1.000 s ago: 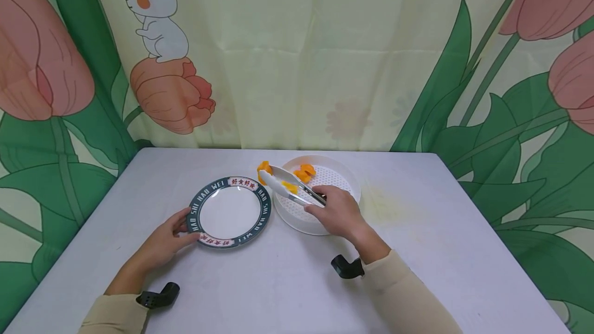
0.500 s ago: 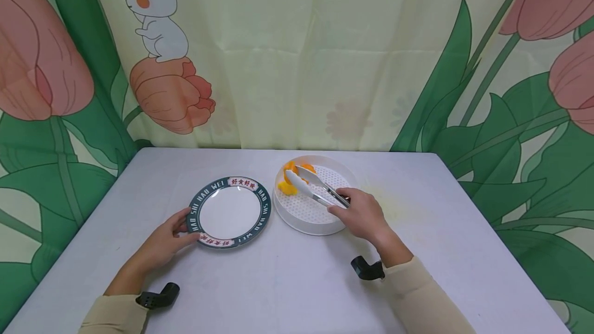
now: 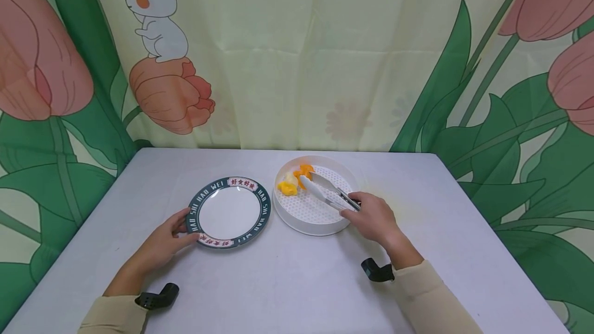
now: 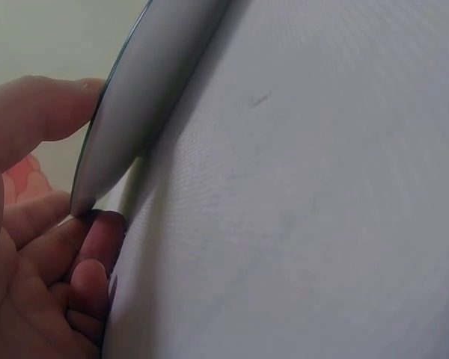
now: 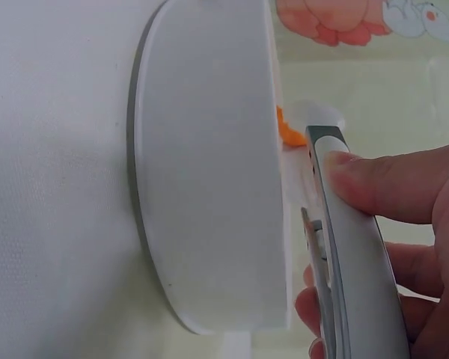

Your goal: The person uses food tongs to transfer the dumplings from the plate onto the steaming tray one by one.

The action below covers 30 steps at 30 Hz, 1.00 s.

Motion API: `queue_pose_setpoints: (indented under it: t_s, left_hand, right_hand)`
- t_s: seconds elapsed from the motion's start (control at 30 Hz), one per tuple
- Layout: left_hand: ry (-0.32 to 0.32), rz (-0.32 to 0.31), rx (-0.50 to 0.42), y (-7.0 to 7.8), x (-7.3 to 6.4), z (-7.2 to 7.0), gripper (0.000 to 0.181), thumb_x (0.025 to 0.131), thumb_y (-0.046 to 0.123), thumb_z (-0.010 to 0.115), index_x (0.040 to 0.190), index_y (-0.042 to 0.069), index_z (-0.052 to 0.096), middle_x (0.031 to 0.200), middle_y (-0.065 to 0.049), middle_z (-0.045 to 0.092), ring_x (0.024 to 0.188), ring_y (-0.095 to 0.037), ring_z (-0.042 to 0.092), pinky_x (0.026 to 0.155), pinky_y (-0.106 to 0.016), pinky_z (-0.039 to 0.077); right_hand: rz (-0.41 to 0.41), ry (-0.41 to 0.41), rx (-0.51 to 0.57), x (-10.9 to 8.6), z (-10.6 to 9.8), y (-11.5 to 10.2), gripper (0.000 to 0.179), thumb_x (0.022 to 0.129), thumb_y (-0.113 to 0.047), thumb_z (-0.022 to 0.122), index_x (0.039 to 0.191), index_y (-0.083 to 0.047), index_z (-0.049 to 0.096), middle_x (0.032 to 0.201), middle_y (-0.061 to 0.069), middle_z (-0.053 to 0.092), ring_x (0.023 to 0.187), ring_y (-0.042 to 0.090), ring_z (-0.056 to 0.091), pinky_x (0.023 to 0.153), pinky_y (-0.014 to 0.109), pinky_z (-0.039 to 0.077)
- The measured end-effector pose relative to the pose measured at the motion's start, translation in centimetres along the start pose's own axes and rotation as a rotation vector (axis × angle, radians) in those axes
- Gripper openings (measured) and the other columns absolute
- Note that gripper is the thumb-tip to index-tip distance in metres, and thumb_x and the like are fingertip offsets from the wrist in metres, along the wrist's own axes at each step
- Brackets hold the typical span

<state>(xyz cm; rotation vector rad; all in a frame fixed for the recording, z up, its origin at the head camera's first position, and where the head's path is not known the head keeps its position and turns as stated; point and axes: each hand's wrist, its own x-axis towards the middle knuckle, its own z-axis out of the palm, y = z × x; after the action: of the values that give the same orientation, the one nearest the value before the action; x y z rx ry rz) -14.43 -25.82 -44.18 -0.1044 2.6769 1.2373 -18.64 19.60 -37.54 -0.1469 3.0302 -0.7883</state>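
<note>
My left hand [image 3: 164, 244] holds the near-left rim of a white plate [image 3: 229, 213] with a dark lettered border. In the left wrist view the thumb [image 4: 45, 112] lies along the rim, with curled fingers at its lower edge. Silver tongs [image 3: 331, 192] with pale tips are gripped in my right hand [image 3: 373, 220]. Their tips reach into a round white tray [image 3: 320, 228] with a dotted bottom, right at some orange pieces [image 3: 303, 170]. A yellow piece [image 3: 287, 188] with a pale top sits left of them. I cannot tell whether the tongs pinch a piece.
The plate and tray stand side by side on a white-covered table [image 3: 269, 287]. A printed curtain [image 3: 352, 66] hangs behind the table's far edge. A black wrist camera [image 3: 160, 296] sticks out below the left hand, another [image 3: 377, 270] below the right.
My right hand has moved right with the tongs. Their tips, with an orange piece, went from above the tray's left rim to the orange pieces inside. The left hand and plate have stayed put.
</note>
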Motion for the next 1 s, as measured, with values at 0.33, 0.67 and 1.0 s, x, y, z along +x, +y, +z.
queue_pose_setpoints:
  t_s: [0.33, 0.67, 1.0]
  left_hand:
    - [-0.005, -0.012, -0.003, -0.1, 0.1, -0.1, 0.093, 0.094, 0.042, 0.068, 0.158, -0.002, 0.016, 0.147, -0.031, 0.041, 0.135, -0.05, 0.037, 0.108, -0.062, 0.034]
    - [0.003, -0.004, 0.004, 0.2, -0.1, -0.1, 0.094, 0.093, 0.043, 0.069, 0.157, -0.002, 0.018, 0.143, -0.031, 0.045, 0.131, -0.047, 0.041, 0.107, -0.062, 0.036]
    - [0.007, 0.008, -0.005, 0.1, -0.1, 0.0, 0.092, 0.094, 0.042, 0.068, 0.157, -0.002, 0.018, 0.144, -0.031, 0.044, 0.132, -0.05, 0.039, 0.108, -0.063, 0.035]
  right_hand:
    - [0.032, -0.031, -0.057, 0.2, 0.3, -0.3, 0.055, 0.089, -0.03, 0.071, 0.133, 0.001, 0.062, 0.125, 0.019, 0.065, 0.104, 0.033, 0.06, 0.081, 0.046, 0.049]
    - [0.033, -0.035, -0.092, 0.5, 0.2, -0.5, 0.053, 0.089, -0.028, 0.07, 0.133, 0.0, 0.062, 0.125, 0.019, 0.065, 0.103, 0.032, 0.06, 0.081, 0.047, 0.049]
    - [0.017, -0.049, -0.096, 1.0, 0.3, -0.9, 0.056, 0.09, -0.03, 0.071, 0.134, 0.001, 0.06, 0.127, 0.018, 0.064, 0.103, 0.032, 0.06, 0.083, 0.048, 0.05]
